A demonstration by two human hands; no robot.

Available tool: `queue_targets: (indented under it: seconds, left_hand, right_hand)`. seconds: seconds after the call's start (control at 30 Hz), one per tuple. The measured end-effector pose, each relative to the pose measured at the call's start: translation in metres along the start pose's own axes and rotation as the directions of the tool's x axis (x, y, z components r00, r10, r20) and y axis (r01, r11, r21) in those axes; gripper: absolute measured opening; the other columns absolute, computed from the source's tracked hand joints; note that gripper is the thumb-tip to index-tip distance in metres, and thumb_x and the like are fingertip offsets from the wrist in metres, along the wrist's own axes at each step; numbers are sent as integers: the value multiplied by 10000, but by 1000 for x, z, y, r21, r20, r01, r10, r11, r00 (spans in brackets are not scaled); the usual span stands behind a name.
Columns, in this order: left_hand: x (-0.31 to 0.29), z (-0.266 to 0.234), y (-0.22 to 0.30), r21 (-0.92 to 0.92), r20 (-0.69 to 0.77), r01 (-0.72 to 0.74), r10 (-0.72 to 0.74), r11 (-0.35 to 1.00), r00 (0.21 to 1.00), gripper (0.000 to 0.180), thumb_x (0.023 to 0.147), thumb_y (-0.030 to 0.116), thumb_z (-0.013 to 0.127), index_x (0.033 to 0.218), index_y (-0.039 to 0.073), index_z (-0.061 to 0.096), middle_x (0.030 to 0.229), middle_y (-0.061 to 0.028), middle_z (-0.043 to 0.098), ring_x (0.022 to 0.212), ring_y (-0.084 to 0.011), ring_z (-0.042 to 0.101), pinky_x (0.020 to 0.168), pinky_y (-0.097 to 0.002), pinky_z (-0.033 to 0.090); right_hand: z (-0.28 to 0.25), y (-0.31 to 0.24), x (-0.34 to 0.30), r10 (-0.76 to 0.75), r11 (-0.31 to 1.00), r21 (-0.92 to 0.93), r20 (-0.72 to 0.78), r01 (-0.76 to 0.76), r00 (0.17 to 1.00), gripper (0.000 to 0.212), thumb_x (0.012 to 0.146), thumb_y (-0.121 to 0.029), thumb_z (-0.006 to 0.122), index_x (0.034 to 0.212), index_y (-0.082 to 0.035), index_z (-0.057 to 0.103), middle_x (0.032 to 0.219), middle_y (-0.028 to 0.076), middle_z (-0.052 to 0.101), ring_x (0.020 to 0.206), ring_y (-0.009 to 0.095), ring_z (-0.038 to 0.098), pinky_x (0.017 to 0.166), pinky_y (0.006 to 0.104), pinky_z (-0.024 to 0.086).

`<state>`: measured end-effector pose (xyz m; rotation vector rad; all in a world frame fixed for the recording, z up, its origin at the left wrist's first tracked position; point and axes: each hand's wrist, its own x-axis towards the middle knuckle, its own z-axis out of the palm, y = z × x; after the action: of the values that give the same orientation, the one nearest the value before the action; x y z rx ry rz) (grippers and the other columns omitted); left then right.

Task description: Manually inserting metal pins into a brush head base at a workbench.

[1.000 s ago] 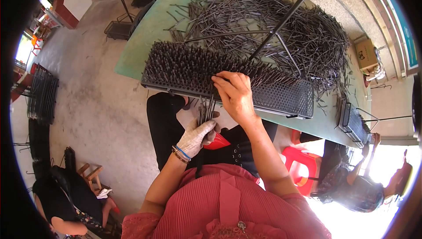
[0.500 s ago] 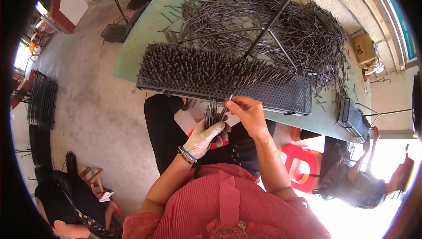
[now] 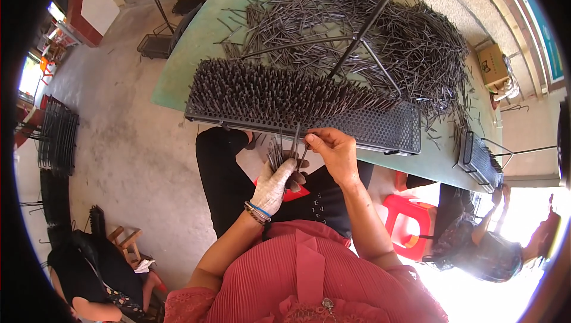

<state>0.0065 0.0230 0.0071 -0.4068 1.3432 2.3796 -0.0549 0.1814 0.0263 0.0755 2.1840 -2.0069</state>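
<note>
Taking the clock face as centred on the person's two hands, with 12 at the top of the view, the left hand, in a pale knit glove, is closed around a bundle of thin dark rods whose upper ends fan out. Just beside it, the bare right hand pinches a single thin dark rod between thumb and fingertip; whether that rod's lower end also touches the glove cannot be told. Beyond them lies a long black perforated metal tray, set along the near edge of a green tabletop. Toward 11 o'clock the tray is thick with upright dark rods, some leaning, while its end toward 3 o'clock shows bare round holes. A wide, tangled heap of loose dark rods spreads across the tabletop at 1 o'clock, and a slanting black metal post with splayed struts crosses before it. A brown cardboard box sits at 2 o'clock, and a smaller black tray at 3 o'clock. A red plastic stool stands at 4 o'clock, near a co-worker; another person in black is at 8 o'clock.
</note>
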Motion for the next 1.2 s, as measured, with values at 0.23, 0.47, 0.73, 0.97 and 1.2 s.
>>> queue_targets:
  seconds: [0.23, 0.47, 0.73, 0.97, 1.2]
  left_hand:
    - [0, -11, -6, 20, -44, 14, -13, 1000, 999, 284, 965, 261, 585, 1108, 18, 551, 989, -102, 686, 777, -160, 672, 595, -259, 528]
    - [5, -8, -6, -35, -79, 83, -86, 996, 993, 271, 959, 248, 598, 1096, 16, 569, 967, -103, 683, 794, -161, 671, 621, -270, 544]
    - [1, -20, -7, -25, 7, 88, -88, 996, 996, 244, 944, 215, 615, 1085, 19, 583, 938, -91, 688, 714, -134, 649, 599, -251, 531]
    - [-1, -16, -3, -39, 3, 80, -80, 996, 997, 207, 946, 170, 602, 1077, 10, 593, 937, -87, 690, 685, -110, 628, 583, -231, 518]
    - [-5, -7, 5, 7, 4, 11, -11, 1000, 1000, 218, 946, 184, 607, 1076, 10, 590, 944, -91, 688, 702, -113, 627, 590, -238, 513]
  right_hand:
    - [5, -21, 13, -323, 935, 72, -225, 346, 919, 178, 904, -38, 665, 1065, 38, 661, 950, 102, 721, 873, 128, 672, 810, 256, 532]
    - [15, -17, 36, -563, 820, -255, -200, 512, 802, 189, 870, -14, 692, 1056, 3, 674, 979, 106, 720, 892, 158, 688, 799, 265, 533]
    - [22, -11, 36, -594, 792, -307, -188, 527, 782, 183, 852, -15, 704, 1034, -9, 683, 957, 113, 720, 851, 209, 695, 771, 294, 545]
    - [20, -14, 37, -817, 334, -705, 115, 626, 565, 198, 743, -89, 767, 935, -72, 724, 1005, 38, 681, 922, 232, 611, 846, 348, 433]
    - [14, -31, -4, -394, 843, -434, -96, 318, 914, 239, 800, -135, 774, 987, 0, 712, 901, 112, 686, 711, 188, 635, 624, 294, 488]
